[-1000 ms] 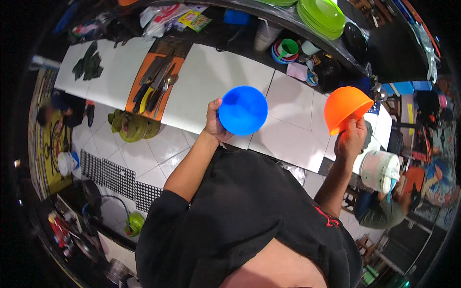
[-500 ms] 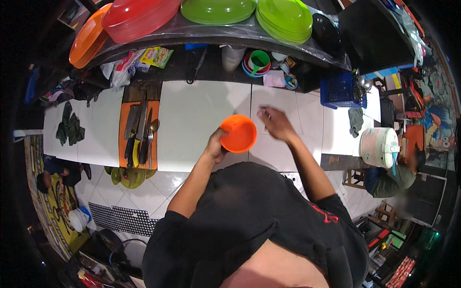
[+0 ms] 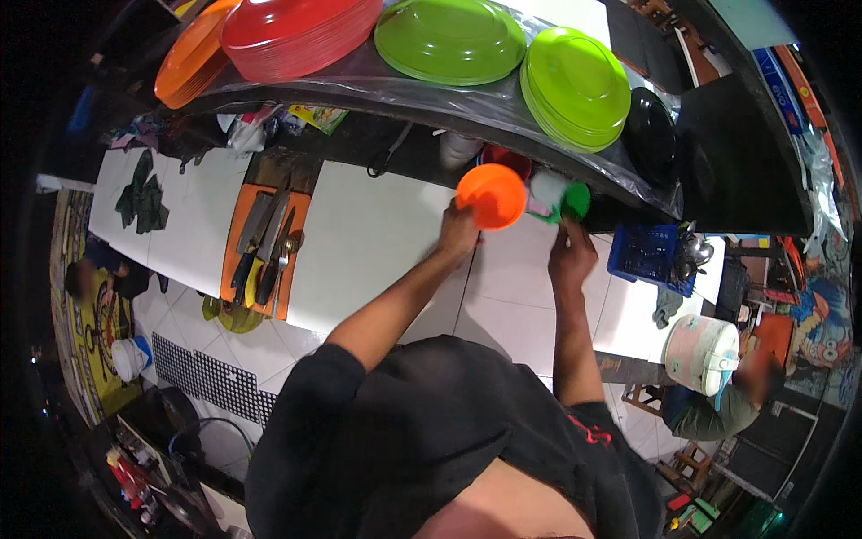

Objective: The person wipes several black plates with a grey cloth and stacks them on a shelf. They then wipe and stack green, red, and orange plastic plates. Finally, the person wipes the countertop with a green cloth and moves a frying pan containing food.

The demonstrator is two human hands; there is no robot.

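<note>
My left hand (image 3: 461, 232) grips the rim of an orange plastic bowl (image 3: 491, 202), held above the far side of the white counter. To its right, my right hand (image 3: 573, 256) has its fingers closed on a small green cup (image 3: 576, 201), tilted, with what looks like a green handle sticking out to the left. Behind the orange bowl a red bowl (image 3: 508, 160) partly shows under the shelf. A whitish container (image 3: 548, 188) stands between the orange bowl and the green cup, partly hidden.
Stacked red plates (image 3: 296, 40) and green plates (image 3: 575, 90) line the shelf above. Knives (image 3: 259, 225) lie on an orange cutting board (image 3: 235, 211) at left. At right stand a blue basket (image 3: 642, 253) and a white-and-pink lidded container (image 3: 702, 355). A person (image 3: 736, 400) is beyond it.
Both hands have reached forward toward the shelf, the left carrying the orange bowl. My right hand, empty before, now holds the green cup, taken from the stacked bowls.
</note>
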